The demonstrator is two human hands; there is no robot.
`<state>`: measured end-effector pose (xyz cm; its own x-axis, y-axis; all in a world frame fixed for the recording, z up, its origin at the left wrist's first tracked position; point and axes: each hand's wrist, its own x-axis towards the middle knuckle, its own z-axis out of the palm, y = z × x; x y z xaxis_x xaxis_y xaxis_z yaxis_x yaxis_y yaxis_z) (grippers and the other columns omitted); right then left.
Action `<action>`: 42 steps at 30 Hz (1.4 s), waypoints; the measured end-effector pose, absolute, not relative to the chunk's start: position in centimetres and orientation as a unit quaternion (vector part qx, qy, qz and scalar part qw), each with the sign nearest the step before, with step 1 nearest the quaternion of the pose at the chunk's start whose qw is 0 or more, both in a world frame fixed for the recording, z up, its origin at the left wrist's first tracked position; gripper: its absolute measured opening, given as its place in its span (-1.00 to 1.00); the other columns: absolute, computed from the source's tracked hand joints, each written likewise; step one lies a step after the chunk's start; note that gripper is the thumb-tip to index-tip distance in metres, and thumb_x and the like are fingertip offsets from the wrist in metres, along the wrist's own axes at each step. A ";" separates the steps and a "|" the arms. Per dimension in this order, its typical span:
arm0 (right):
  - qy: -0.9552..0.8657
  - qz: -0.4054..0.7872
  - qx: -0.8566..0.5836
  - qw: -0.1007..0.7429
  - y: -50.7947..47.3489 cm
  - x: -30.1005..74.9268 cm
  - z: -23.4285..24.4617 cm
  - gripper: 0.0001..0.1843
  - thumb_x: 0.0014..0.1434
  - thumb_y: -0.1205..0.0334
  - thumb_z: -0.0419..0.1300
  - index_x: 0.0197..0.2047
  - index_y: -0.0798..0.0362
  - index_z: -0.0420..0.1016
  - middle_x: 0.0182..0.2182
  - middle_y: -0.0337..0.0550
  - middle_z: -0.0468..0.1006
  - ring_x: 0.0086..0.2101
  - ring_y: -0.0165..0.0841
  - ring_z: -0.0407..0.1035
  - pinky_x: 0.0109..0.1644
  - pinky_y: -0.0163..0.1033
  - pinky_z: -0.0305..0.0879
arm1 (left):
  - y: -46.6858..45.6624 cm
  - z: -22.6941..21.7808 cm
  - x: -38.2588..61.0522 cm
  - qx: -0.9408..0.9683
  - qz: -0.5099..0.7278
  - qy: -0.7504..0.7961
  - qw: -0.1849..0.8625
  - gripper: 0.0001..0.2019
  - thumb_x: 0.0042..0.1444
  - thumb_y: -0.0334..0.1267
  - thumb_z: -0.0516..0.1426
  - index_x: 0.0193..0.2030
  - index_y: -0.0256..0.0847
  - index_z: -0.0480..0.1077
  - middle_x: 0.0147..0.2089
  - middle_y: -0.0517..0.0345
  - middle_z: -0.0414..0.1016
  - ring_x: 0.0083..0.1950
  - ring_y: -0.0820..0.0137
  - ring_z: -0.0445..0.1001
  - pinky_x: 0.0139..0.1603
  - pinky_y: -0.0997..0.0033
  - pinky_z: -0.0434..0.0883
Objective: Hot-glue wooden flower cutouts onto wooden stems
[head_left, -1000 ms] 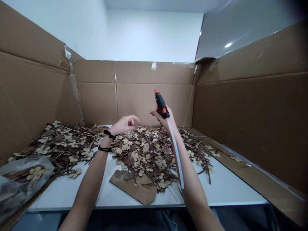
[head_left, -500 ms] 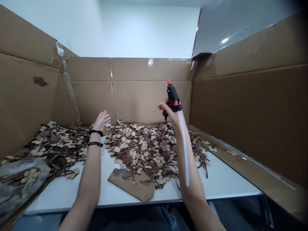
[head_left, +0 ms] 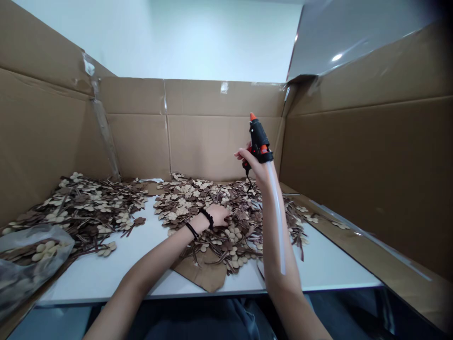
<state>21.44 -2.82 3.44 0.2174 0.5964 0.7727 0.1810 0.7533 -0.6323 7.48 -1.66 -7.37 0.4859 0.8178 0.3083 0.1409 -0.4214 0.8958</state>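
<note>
Noted a hot glue gun in the right hand, raised well above the white table in front of the back cardboard wall, orange nozzle tilted up and slightly left. Judged the right-hand grip as closed around the handle, with thumb and some fingertips showing at its left side. Traced a long translucent glue stick from the rear of the gun, running along the right forearm, and a black cord hanging below the handle. Located the left hand lower, back upward, fingers down at the central heap of flower cutouts, cream and brown, mixed with thin dark strips. Could not tell a pinch from a mere touch there (fingertips hidden among the pieces). Recorded a black scrunchie and a thinner black band on the left wrist. Found a left-hand heap of flower cutouts, with a translucent plastic bag of similar pieces just before it. Saw a cardboard scrap flat at the near edge of the central heap, partly covered by cutouts. Logged a tall right cardboard wall beyond the right arm.
</note>
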 end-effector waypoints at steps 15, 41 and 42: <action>-0.643 0.137 -0.341 0.672 -3.2 20.4 3.7 -0.58 0.04 -0.20 0.19 -0.40 0.01 0.31 -0.56 -0.24 0.43 -0.55 -0.43 0.26 -0.49 -0.30 0.15 | 0.7 -5.9 5.3 0.784 0.382 0.333 0.360 -0.80 0.23 -0.15 0.07 -0.09 -0.15 0.40 -0.06 0.00 0.44 -0.15 0.40 0.45 -0.18 0.39 0.43; -0.709 0.242 -0.399 0.529 -2.0 18.9 2.2 -0.33 0.05 -0.38 0.02 -0.62 0.10 0.42 -0.60 -0.11 0.41 -0.58 -0.43 0.12 -0.48 -0.27 0.04 | -2.2 3.3 -1.9 0.683 0.533 0.248 0.433 -0.60 0.16 0.03 0.07 -0.17 -0.33 0.35 -0.23 -0.06 0.55 -0.30 0.35 0.56 -0.37 0.49 0.37; -0.709 0.239 -0.398 0.531 -2.0 18.9 2.2 -0.33 0.06 -0.37 0.01 -0.62 0.09 0.41 -0.61 -0.12 0.40 -0.58 -0.43 0.12 -0.47 -0.27 0.05 | -2.3 3.4 -1.9 0.682 0.533 0.248 0.436 -0.60 0.15 0.04 0.07 -0.16 -0.33 0.35 -0.24 -0.06 0.56 -0.30 0.34 0.56 -0.35 0.49 0.38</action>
<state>18.92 -2.02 2.17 -0.1191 0.8179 0.5629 0.3092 0.5693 -0.7618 -1.89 -2.29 3.38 0.3102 0.8018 0.5108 -0.1259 -0.4980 0.8580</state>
